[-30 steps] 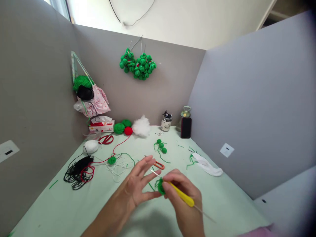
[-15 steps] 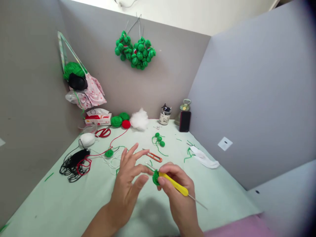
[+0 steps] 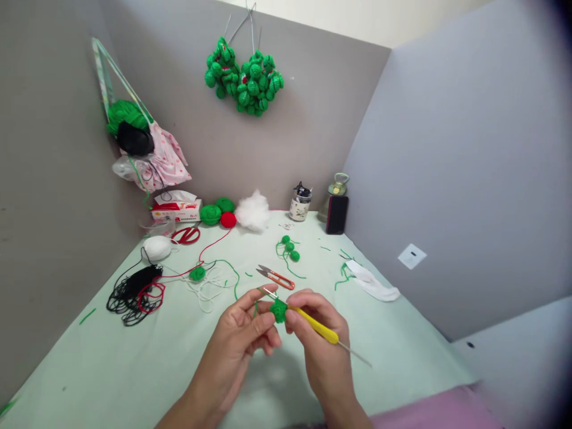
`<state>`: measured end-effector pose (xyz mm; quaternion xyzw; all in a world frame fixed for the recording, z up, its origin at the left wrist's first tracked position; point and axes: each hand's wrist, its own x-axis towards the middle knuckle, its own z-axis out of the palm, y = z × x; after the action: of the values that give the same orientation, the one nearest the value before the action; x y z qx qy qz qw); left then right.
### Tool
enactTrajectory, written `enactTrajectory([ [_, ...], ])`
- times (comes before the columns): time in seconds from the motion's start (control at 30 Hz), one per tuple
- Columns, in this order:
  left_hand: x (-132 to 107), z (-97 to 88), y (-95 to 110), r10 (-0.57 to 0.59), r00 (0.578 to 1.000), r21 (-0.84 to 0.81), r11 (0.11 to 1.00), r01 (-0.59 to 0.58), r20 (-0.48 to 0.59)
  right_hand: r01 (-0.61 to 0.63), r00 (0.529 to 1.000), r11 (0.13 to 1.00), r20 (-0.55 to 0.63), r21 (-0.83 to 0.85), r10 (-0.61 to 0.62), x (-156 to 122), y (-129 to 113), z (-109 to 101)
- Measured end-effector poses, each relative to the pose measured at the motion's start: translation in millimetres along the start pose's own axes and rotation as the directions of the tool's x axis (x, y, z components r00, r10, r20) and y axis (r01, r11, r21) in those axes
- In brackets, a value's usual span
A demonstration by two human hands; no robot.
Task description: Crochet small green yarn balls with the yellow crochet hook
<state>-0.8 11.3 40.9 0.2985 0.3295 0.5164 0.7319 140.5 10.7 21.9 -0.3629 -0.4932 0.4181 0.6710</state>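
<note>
A yellow-handled crochet hook [image 3: 318, 325] is gripped by my right hand [image 3: 328, 345], its metal tip pointing up and left. At the hook's shaft is a small green crochet piece [image 3: 277, 310]. My left hand [image 3: 243, 333] pinches that piece from the left between thumb and fingers. Green yarn [image 3: 236, 280] runs over the raised left index finger and back along the table. Just beyond my hands lies a pair of orange thread snips [image 3: 281, 279], blades pointing left. Farther back are small green crochet balls [image 3: 289, 246] with loose yarn tails.
Left on the table are black yarn [image 3: 136, 292], a white yarn ball [image 3: 157, 249], red scissors [image 3: 186, 236] and a tissue box [image 3: 176, 210]. White stuffing [image 3: 252, 211], a jar [image 3: 300, 205] and a phone [image 3: 336, 215] stand at the back. Green crochet pieces [image 3: 254, 83] hang on the wall.
My left hand has closed from spread fingers onto the green crochet piece, with yarn now over its index finger. The snips are uncovered. The view has tilted slightly down.
</note>
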Motion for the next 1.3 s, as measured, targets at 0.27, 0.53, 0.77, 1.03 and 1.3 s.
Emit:
enactTrajectory([
  [0.27,3,-1.9,-2,-0.043,0.995,-0.114,0.993,0.033,-0.089,-0.112,0.994,0.994,0.006,0.011,0.112,7,0,4],
  [0.53,-1,5.8,0,0.010,0.998,-0.036,0.999,-0.013,-0.067,-0.056,0.998,0.998,0.025,0.001,0.056,15,2,1],
  [0.77,6,2.0,-4,-0.040,0.994,-0.020,0.999,0.038,-0.103,-0.165,0.986,0.986,0.034,0.024,0.164,16,3,0],
  [1.03,4,7.6,3,-0.043,0.984,-0.088,0.996,0.028,-0.175,-0.126,0.990,0.992,0.064,-0.019,0.127,17,4,-3],
  [1.3,-1,12.0,3,0.066,0.978,0.008,0.998,-0.066,-0.196,-0.309,0.951,0.929,0.090,0.205,0.296,17,5,-4],
])
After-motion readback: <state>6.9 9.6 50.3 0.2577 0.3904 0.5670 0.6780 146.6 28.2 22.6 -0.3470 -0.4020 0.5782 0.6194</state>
